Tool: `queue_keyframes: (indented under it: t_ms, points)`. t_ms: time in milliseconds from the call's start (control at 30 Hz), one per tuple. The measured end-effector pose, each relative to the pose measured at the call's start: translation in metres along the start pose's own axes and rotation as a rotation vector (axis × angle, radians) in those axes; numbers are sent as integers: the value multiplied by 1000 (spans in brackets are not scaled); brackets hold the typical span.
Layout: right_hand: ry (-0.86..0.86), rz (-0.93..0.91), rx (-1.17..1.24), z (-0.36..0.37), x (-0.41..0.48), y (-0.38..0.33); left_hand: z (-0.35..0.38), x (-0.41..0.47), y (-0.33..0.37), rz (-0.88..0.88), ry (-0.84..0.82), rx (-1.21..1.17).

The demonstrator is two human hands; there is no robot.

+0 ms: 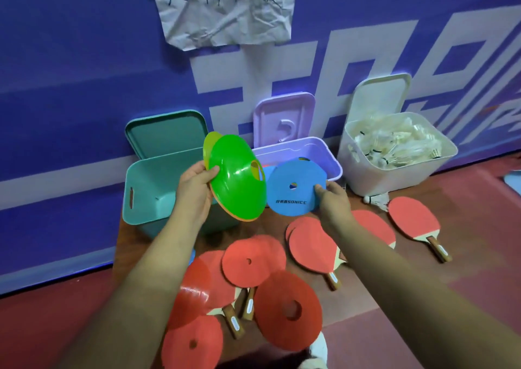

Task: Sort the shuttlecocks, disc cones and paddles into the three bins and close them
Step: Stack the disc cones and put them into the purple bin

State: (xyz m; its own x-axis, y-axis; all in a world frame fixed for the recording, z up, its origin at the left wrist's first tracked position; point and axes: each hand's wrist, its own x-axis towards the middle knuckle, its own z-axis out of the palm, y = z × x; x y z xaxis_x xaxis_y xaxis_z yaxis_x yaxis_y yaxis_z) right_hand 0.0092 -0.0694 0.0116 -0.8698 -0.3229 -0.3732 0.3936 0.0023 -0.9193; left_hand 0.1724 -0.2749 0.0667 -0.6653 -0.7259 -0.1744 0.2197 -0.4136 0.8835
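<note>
My left hand [196, 184] grips a small stack of disc cones, green [236, 179] on top, tilted in front of the teal bin [141, 188]. My right hand [331, 196] pinches the edge of a blue disc cone [293, 196] just in front of the purple bin [324, 154]. The white bin [394, 179] at the right is full of shuttlecocks [394, 143]. Several red disc cones [253, 258] and red paddles [411, 219] lie on the floor below my arms.
All three lids lean open against the blue wall banner: teal lid [166, 131], purple lid [282, 117], white lid [380, 95]. A loose shuttlecock [376, 199] lies beside the white bin. A crumpled paper sign [225, 7] hangs above.
</note>
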Motion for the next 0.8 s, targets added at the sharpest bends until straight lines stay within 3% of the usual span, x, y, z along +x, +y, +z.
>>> queue_keyframes:
  t_ms: [233,267,367,467,533,800]
  points:
    - [-108,286,147,7,80,-6,44,42,-22,97,174,-26]
    - [-125,282,11,8,90,-5,49,44,-24,109,191,-29]
    - [-151,93,-734,0,117,-1,66,52,-35,127,249,-23]
    - [-123,-165,-941,-17,137,-10,80,61,-47,103,282,-29]
    - [-204,-128,-842,-22,152,-23,93,72,-55,68,282,-51]
    - [-456,472,28,-30,203,-44,140,131,-111,-168,151,-113]
